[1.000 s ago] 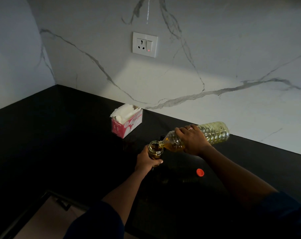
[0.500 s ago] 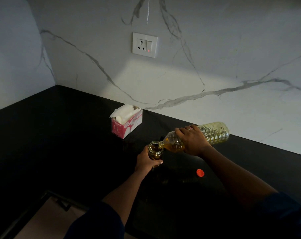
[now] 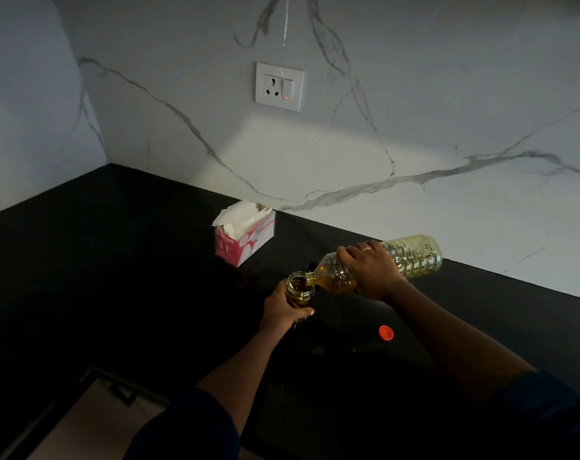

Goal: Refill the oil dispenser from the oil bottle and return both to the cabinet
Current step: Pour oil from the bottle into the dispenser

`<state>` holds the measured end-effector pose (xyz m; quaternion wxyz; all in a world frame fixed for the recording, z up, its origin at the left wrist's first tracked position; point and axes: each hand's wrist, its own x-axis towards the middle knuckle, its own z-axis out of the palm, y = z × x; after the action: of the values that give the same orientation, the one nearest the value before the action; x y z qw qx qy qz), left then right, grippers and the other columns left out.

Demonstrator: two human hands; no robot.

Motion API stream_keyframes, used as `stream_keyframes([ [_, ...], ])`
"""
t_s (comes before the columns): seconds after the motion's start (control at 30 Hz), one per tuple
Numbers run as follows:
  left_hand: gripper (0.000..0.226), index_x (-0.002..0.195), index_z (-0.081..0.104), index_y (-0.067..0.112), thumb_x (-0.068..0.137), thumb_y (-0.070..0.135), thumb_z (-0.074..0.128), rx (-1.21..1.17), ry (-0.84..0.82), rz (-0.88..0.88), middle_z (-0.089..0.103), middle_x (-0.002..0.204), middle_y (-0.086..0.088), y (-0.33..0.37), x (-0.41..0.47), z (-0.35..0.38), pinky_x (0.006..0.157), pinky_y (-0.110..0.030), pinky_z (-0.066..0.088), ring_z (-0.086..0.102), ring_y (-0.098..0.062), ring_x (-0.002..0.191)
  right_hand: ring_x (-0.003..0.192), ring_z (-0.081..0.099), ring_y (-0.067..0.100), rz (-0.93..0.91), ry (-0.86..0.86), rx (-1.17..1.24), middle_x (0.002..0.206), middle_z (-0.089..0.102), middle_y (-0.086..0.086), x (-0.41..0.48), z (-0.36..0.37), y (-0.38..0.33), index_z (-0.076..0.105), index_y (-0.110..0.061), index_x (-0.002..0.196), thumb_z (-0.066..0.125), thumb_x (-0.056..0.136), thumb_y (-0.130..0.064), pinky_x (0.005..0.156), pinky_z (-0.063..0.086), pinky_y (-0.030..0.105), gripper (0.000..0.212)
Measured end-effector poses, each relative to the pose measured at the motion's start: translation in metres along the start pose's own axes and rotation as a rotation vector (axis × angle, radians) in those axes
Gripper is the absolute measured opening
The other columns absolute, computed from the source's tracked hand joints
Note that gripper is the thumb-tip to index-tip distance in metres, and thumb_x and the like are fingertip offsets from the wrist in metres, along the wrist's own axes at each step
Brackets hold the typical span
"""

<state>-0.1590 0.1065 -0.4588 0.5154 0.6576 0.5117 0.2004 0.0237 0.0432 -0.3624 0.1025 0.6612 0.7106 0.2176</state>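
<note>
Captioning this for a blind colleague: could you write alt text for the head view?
A right hand tips an oil bottle so its mouth meets the open glass dispenser gripped by the left hand on a black counter; an orange cap lies nearby.

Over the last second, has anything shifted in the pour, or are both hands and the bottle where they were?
Nothing has visibly changed. The right hand still grips the tilted oil bottle, whose mouth is at the rim of the oil dispenser. The left hand still holds the dispenser on the black counter. The red cap lies where it was.
</note>
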Motion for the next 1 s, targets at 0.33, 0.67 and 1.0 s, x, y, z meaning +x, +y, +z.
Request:
stream_keyframes([
  [0.33,0.081,0.133,0.042,0.019,0.064,0.018,0.084,0.016,0.009,-0.003,0.051,0.134,-0.004,0.0017,-0.0012,-0.0001,0.107,-0.037,0.039,0.043,-0.021,0.130,0.081,0.067,0.028,-0.009,0.013,-0.009,0.091,0.069,0.011,0.0007,0.0011,0.0006,0.058,-0.008,0.110,0.087,0.036,-0.047,0.075,0.053,0.042,0.088],
  [0.67,0.082,0.134,0.041,0.019,0.064,0.018,0.084,0.016,0.005,0.000,0.050,0.135,-0.004,0.0015,-0.0020,-0.0008,0.106,-0.037,0.039,0.043,-0.022,0.130,0.087,0.066,0.029,-0.007,-0.015,-0.009,0.098,0.069,0.012,0.0007,0.0006,0.0001,0.057,-0.008,0.115,0.087,0.041,-0.047,0.081,0.051,0.044,0.089],
  [1.0,0.083,0.134,0.042,0.019,0.063,0.018,0.084,0.015,0.010,-0.007,0.050,0.136,-0.005,0.0018,-0.0017,-0.0009,0.107,-0.038,0.038,0.042,-0.022,0.131,0.085,0.067,0.029,-0.010,-0.008,-0.008,0.095,0.069,0.011,0.0006,0.0009,0.0000,0.057,-0.008,0.112,0.088,0.038,-0.046,0.078,0.052,0.044,0.089],
])
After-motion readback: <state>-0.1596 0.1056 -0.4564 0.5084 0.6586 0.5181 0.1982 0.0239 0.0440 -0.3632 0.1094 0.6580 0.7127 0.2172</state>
